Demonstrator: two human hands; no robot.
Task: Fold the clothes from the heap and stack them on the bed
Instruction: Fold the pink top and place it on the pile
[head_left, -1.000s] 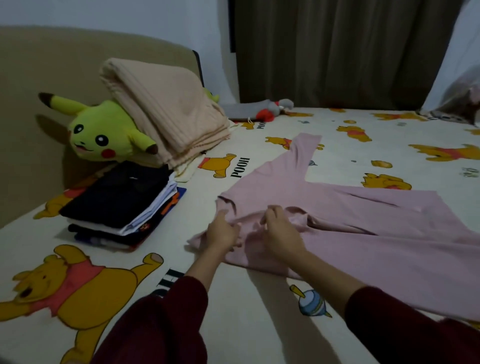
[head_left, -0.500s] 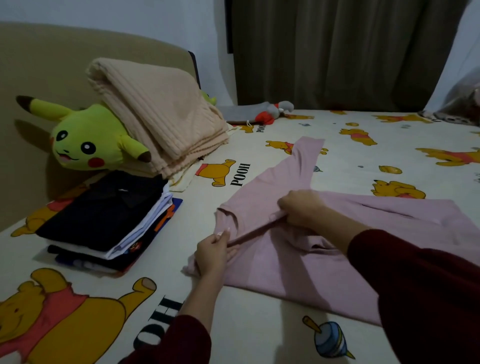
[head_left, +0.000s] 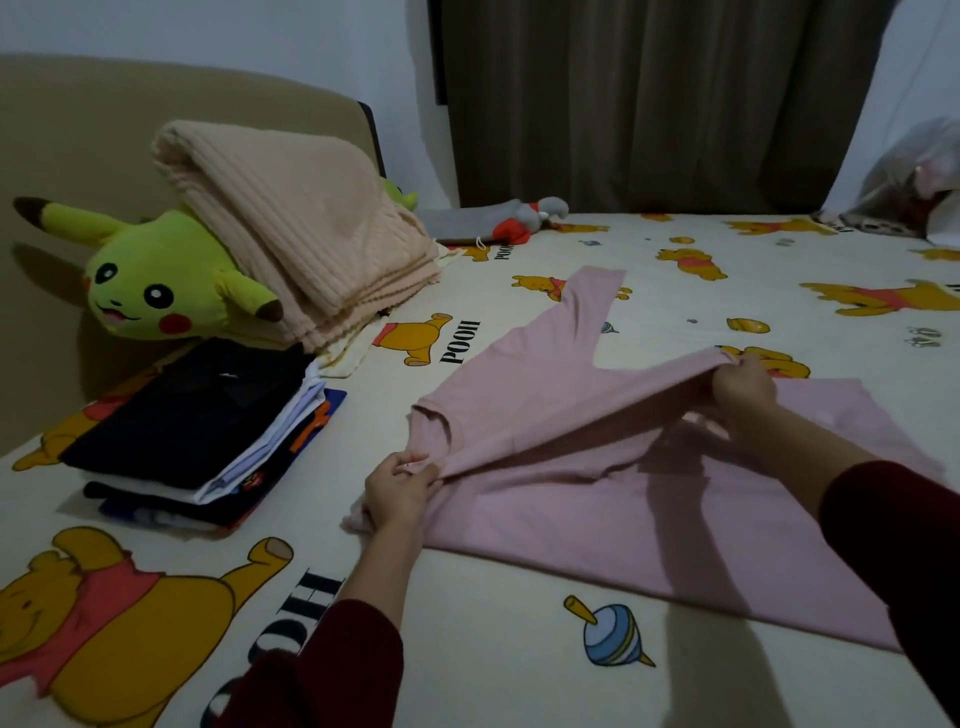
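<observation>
Hands pinched the pink shirt (head_left: 545, 415), left hand (head_left: 400, 488) near collar, right hand (head_left: 743, 387) apparently mid-body; folding underway, next laying it across.

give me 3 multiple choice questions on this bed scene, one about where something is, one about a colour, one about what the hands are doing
1. Where is the stack of folded clothes?
A. in front of the yellow plush toy
B. beside the curtain
C. on top of the pink top

2. What colour is the long-sleeved top being folded?
A. white
B. pink
C. navy

3. What are the hands doing?
A. both lie flat on the sheet
B. only the right hand touches the top
C. each hand pinches a raised fold of the top

Answers:
1 A, the stack lies on the bed sheet just in front of the toy.
2 B, the spread fabric is pale pink.
3 C, the left hand grips the fold near the collar and the right hand grips its far end, lifted off the top's lower layer.
</observation>
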